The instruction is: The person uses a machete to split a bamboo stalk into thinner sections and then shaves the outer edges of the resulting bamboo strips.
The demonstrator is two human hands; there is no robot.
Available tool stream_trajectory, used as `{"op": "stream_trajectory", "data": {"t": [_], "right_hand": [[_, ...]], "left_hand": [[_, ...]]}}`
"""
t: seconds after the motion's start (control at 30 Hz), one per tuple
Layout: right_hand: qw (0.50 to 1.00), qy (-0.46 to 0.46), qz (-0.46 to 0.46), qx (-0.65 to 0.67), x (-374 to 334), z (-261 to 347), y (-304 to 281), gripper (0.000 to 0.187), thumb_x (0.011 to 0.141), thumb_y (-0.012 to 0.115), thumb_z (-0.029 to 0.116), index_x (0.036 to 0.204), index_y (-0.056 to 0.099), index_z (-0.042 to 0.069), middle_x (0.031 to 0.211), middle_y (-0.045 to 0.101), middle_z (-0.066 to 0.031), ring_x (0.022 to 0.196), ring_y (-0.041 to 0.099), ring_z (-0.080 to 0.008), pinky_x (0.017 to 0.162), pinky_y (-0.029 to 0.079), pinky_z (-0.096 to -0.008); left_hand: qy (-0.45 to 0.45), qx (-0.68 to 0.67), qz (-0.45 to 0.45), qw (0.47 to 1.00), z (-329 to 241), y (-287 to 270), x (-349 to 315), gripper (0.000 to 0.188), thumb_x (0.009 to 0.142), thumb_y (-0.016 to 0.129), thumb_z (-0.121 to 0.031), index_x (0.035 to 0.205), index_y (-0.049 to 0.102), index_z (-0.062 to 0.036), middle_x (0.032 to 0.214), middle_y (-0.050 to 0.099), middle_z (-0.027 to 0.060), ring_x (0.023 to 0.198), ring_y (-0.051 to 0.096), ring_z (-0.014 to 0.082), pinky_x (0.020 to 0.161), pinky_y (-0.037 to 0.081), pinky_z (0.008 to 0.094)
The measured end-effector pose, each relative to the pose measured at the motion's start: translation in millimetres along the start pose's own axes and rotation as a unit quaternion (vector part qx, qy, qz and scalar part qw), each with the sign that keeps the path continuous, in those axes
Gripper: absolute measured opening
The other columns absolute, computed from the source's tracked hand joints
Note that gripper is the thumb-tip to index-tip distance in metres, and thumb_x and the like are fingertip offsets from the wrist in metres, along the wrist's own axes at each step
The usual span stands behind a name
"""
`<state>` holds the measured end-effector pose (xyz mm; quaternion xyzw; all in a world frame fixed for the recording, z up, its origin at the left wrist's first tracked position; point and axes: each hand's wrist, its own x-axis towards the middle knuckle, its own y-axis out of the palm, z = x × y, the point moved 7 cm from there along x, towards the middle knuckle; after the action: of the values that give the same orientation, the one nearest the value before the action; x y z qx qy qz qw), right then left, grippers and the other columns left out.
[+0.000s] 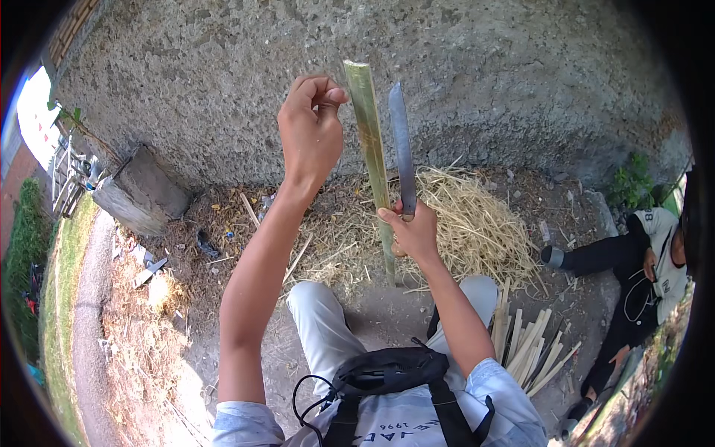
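A long piece of split green bamboo (368,123) stands nearly upright in front of me, its lower end down by the ground between my legs. My right hand (414,235) is closed round the handle of a machete (402,141), whose blade points up beside the bamboo. The thumb of that hand presses against the bamboo and steadies it. Raised to the left of the bamboo's top is my left hand (313,130). Its fingers are curled in, a small gap shows between them and the bamboo, and nothing is visible in them.
Behind the bamboo rises a rough grey wall (506,82). A heap of pale shavings (477,231) lies at its foot. Cut bamboo strips (532,350) lie right of my leg. A person (633,276) sits at far right. A tree stump (141,190) stands at left.
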<state>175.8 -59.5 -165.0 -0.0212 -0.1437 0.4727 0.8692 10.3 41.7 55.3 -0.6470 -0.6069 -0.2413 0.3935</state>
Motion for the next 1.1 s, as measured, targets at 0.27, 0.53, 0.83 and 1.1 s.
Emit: {"op": "stream_trajectory", "data": {"t": [0.27,0.53,0.83,1.1], "right_hand": [[0.996,0.02,0.051,0.068,11.1,-18.3,-37.1,0.026,0.087,0.081,0.019,0.09,0.058,0.005,0.065,0.059,0.0018,0.051,0.055,-0.0062,0.047,0.043,-0.0244],[0.973,-0.033,-0.02,0.23,18.0,1.2,-59.2,0.027,0.088,0.079,0.009,0.094,0.052,0.008,0.073,0.06,-0.0007,0.047,0.051,-0.0055,0.044,0.043,-0.0235],[0.909,-0.148,-0.046,0.387,31.9,111.3,-136.1,0.02,0.095,0.07,0.008,0.096,0.051,0.012,0.088,0.061,-0.0008,0.052,0.045,-0.002,0.047,0.042,-0.0211],[0.855,-0.259,-0.039,0.448,20.7,157.7,-226.7,0.008,0.102,0.058,0.011,0.109,0.055,0.007,0.106,0.065,-0.0125,0.054,0.043,0.0014,0.049,0.04,-0.0151]], "left_hand": [[-0.128,0.288,0.202,0.927,121.3,-6.5,-65.9,0.031,0.102,0.057,-0.024,0.116,0.066,0.0021,0.12,0.068,0.0201,0.088,0.07,0.0284,0.077,0.053,0.0412],[-0.129,0.119,0.365,0.914,148.5,43.8,-136.7,0.061,0.091,0.073,-0.031,0.14,0.051,-0.001,0.13,0.064,0.0211,0.12,0.063,0.0328,0.099,0.051,0.0429],[-0.194,0.032,0.562,0.804,167.3,113.0,-245.9,0.075,0.081,0.082,-0.023,0.145,0.046,-0.0083,0.131,0.064,0.0176,0.124,0.06,0.0328,0.103,0.049,0.0426],[-0.202,-0.02,0.618,0.759,172.0,135.2,-295.7,0.097,0.068,0.088,-0.018,0.15,0.039,-0.0101,0.138,0.06,0.0169,0.127,0.057,0.0337,0.108,0.046,0.0407]]}}
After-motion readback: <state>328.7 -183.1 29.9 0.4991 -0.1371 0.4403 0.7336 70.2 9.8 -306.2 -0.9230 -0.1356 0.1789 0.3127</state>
